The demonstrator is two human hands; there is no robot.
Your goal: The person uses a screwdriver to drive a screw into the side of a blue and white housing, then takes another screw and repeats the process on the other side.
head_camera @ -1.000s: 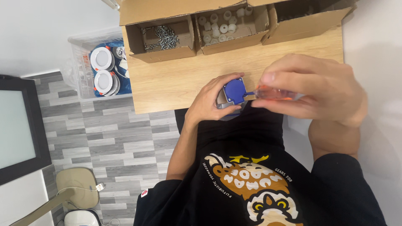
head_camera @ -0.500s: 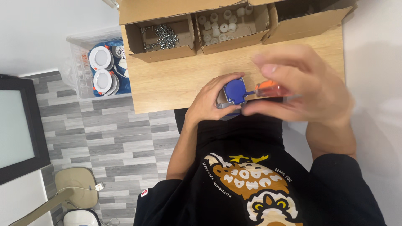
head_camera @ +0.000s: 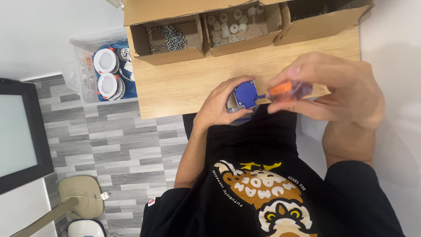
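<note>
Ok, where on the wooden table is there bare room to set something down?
Bare wood on the table runs from the screw box to the near edge, left of the left hand. It is crowded where the right hand holds the screwdriver at the blue part.

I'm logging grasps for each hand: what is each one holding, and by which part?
Left hand holds the blue-capped part around its sides; right hand holds a screwdriver by its orange handle, shaft toward the part.

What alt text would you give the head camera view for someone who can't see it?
Seen from above, a left hand holds a small blue-topped part at a wooden table's edge while the right hand applies an orange-handled screwdriver. Cardboard boxes of screws and white pieces sit behind.
</note>
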